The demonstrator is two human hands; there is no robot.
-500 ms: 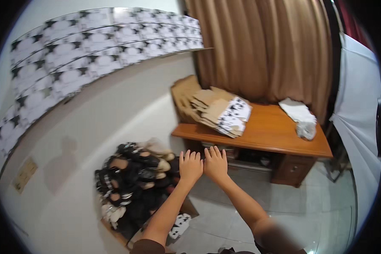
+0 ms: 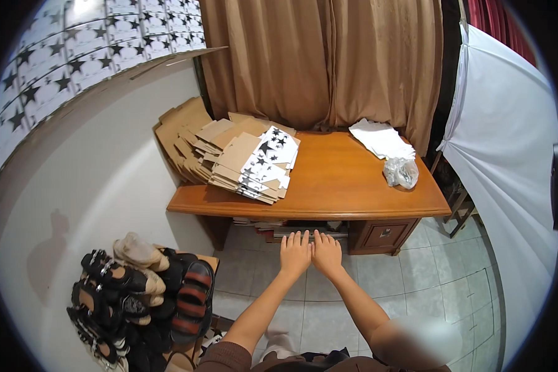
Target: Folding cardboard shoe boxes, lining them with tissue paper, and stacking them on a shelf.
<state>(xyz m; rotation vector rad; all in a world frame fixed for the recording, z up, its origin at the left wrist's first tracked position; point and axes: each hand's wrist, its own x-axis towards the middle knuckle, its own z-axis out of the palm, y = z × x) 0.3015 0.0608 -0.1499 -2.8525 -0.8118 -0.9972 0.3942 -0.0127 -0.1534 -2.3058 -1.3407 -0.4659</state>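
Both my arms stretch forward over the tiled floor, backs of the hands up. My left hand [image 2: 296, 255] has its fingers extended and slightly apart, holding nothing. Beside it, with the thumbs close together, my right hand [image 2: 326, 253] is likewise flat and bare. Beyond them stands a brown wooden desk [image 2: 347, 177]; in the picture its front edge lies just above my fingertips. A stack of flat cardboard box blanks [image 2: 234, 152] rests on its left part, the top one white with black stars.
White paper sheets [image 2: 381, 139] and a clear plastic bag [image 2: 400, 173] lie on the desk's right side. A pile of shoes and sandals [image 2: 136, 291] fills the lower left. Star-printed boxes [image 2: 99, 53] line a wall shelf. Brown curtains [image 2: 328, 62] hang behind; a white cloth [image 2: 502, 136] hangs right.
The view has swung to the right, so the desk, shelf and shoe pile sit further left. My hands stay outstretched side by side, with fingers still extended.
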